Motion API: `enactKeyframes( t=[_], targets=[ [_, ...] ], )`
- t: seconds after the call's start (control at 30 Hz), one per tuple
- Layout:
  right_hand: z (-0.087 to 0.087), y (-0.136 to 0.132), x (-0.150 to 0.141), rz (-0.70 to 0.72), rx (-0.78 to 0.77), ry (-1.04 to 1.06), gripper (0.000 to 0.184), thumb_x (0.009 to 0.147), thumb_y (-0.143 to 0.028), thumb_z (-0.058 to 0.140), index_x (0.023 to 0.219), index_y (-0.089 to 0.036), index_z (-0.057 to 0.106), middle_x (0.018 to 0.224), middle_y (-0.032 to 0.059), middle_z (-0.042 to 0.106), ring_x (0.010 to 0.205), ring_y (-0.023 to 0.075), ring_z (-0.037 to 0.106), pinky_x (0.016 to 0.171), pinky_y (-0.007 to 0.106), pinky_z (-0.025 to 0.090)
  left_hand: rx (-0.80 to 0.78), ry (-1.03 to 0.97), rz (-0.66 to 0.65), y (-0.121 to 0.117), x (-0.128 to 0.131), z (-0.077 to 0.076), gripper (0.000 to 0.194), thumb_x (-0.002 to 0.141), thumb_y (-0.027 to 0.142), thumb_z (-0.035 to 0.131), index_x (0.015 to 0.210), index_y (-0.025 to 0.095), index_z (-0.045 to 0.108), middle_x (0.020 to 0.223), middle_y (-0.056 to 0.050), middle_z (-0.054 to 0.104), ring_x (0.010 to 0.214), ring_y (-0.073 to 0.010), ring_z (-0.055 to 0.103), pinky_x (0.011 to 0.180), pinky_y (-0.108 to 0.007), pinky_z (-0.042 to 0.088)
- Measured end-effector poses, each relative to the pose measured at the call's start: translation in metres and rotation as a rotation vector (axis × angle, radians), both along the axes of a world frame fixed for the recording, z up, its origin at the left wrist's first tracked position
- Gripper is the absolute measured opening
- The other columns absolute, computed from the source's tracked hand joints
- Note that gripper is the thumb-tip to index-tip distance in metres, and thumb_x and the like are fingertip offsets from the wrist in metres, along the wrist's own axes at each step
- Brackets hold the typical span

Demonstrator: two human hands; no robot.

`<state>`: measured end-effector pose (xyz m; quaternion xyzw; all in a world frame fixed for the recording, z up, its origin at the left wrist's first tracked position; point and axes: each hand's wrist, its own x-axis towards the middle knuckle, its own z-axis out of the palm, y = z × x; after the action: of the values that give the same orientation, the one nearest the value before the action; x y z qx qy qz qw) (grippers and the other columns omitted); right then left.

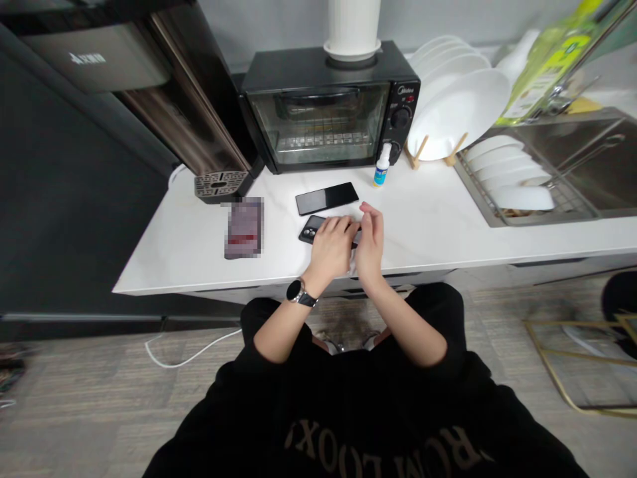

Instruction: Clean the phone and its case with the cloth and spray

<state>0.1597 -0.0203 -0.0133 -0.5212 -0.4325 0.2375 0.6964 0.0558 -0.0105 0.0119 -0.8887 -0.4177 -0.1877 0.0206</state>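
On the white counter (189,245) my left hand (331,247) lies over a dark phone (312,229) that rests back up, its camera end poking out to the left. Its fingers curl down onto the phone. My right hand (371,239) stands beside it on edge, fingers pressed together at the phone's right end; what they pinch is hidden. A second black phone (327,198) lies screen up just behind. A small white bottle with a blue label (381,166) stands in front of the oven.
A black toaster oven (328,109) sits at the back, a dark machine with a drip tray (219,182) to its left. White plates (458,106) stand in a rack, bowls (512,176) in the sink tray at right. A blurred flat item (243,228) lies at left.
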Motion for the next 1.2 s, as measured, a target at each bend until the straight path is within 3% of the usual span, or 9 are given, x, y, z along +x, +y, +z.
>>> enactKeyframes(
  t=[0.13,0.37,0.5,0.6,0.67,0.8,0.93,1.03,1.2],
  targets=[
    [0.001,-0.012,-0.002,0.104,0.007,-0.2,0.032,0.108,-0.051,0.046,0.119,-0.029,0.066,0.139,0.0078,0.069,0.141,0.0237,0.054,0.129,0.053,0.03,0.037,0.003,0.011,0.002,-0.001,-0.004,0.029,0.099,0.016,0.054,0.125,0.011,0.068,0.123,-0.015,0.069,0.115,-0.0316,0.06,0.106,-0.045,0.049],
    [0.002,0.052,0.043,0.121,-0.092,-0.029,0.039,0.103,-0.061,0.047,0.103,-0.026,0.066,0.113,0.0069,0.074,0.114,0.0245,0.067,0.113,0.048,0.046,-0.019,0.008,-0.059,-0.007,0.001,0.008,0.046,0.084,0.013,0.065,0.13,0.015,0.067,0.124,-0.01,0.069,0.117,-0.0308,0.061,0.102,-0.043,0.052],
    [0.006,0.016,0.014,0.062,0.009,-0.04,0.029,0.107,-0.049,0.045,0.11,-0.028,0.065,0.12,0.0062,0.073,0.121,0.0224,0.065,0.115,0.046,0.046,-0.002,-0.029,-0.011,-0.004,0.0,0.003,0.035,0.092,0.014,0.06,0.126,0.016,0.068,0.122,-0.011,0.07,0.116,-0.0308,0.062,0.101,-0.043,0.053],
    [0.009,-0.022,-0.01,0.054,0.044,-0.165,0.026,0.108,-0.04,0.044,0.111,-0.029,0.067,0.128,0.0058,0.073,0.133,0.0227,0.06,0.124,0.051,0.038,0.008,-0.048,0.012,0.001,-0.002,-0.004,0.029,0.097,0.015,0.054,0.124,0.013,0.067,0.12,-0.014,0.071,0.115,-0.0298,0.063,0.102,-0.042,0.053],
    [0.01,-0.029,-0.011,0.074,0.055,-0.235,0.026,0.108,-0.038,0.043,0.112,-0.03,0.067,0.13,0.0049,0.073,0.136,0.022,0.058,0.127,0.052,0.034,0.006,-0.047,0.012,0.002,-0.002,-0.007,0.03,0.097,0.014,0.054,0.124,0.012,0.067,0.119,-0.015,0.071,0.115,-0.0297,0.064,0.102,-0.042,0.053],
    [0.008,0.009,0.019,0.127,-0.01,-0.199,0.031,0.107,-0.051,0.047,0.119,-0.029,0.064,0.136,0.0076,0.07,0.134,0.0232,0.06,0.123,0.05,0.037,-0.004,-0.009,-0.041,0.0,-0.002,0.0,0.034,0.088,0.016,0.062,0.121,0.014,0.069,0.121,-0.013,0.07,0.115,-0.0313,0.063,0.1,-0.044,0.053],
    [0.005,0.047,0.042,0.113,-0.07,-0.033,0.043,0.101,-0.067,0.048,0.107,-0.027,0.064,0.116,0.0058,0.072,0.119,0.0239,0.065,0.116,0.048,0.044,-0.032,0.012,-0.086,-0.005,-0.001,0.007,0.045,0.082,0.015,0.066,0.127,0.016,0.068,0.124,-0.011,0.07,0.116,-0.0311,0.062,0.1,-0.044,0.053],
    [0.004,0.029,0.026,0.034,-0.035,0.018,0.039,0.104,-0.061,0.045,0.107,-0.027,0.064,0.116,0.0063,0.072,0.118,0.023,0.065,0.115,0.047,0.045,-0.027,0.002,-0.053,-0.005,-0.001,0.006,0.042,0.085,0.013,0.063,0.127,0.016,0.068,0.123,-0.011,0.07,0.115,-0.0309,0.062,0.099,-0.044,0.053],
    [0.008,-0.022,-0.01,0.027,0.023,-0.148,0.031,0.109,-0.048,0.042,0.111,-0.028,0.066,0.131,0.0084,0.07,0.133,0.0236,0.059,0.121,0.051,0.039,-0.007,-0.011,-0.018,-0.001,-0.003,0.0,0.031,0.099,0.015,0.053,0.125,0.015,0.068,0.121,-0.013,0.071,0.116,-0.0301,0.063,0.099,-0.043,0.052]
  ],
)
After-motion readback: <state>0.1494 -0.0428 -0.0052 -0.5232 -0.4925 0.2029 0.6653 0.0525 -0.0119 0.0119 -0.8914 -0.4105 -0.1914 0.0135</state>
